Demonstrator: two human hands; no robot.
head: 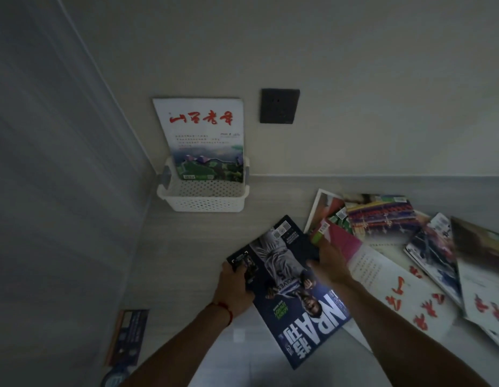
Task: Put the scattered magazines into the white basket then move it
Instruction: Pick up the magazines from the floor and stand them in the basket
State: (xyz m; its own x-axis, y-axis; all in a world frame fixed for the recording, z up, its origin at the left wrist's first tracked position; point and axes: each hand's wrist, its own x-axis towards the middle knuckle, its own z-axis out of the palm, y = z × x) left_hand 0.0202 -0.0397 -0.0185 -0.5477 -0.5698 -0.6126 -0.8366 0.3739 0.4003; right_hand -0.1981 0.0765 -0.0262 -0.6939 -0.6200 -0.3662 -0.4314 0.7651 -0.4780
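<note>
A dark basketball magazine (287,289), judged light, floppy and slick-covered, is held at its two long edges by the left hand (234,286) and right hand (330,265), near the white basket (203,201) at the far left.

left hand (234,286): fingers curled, gripping | right hand (330,265): fingers curled, gripping | both forearms extended forward

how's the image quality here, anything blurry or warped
Head view: dim throughout, no glare; the pile at right smears with motion blur, while the basket and its magazine stay fairly sharp; wide-angle distortion bends the wall lines at left.
</note>
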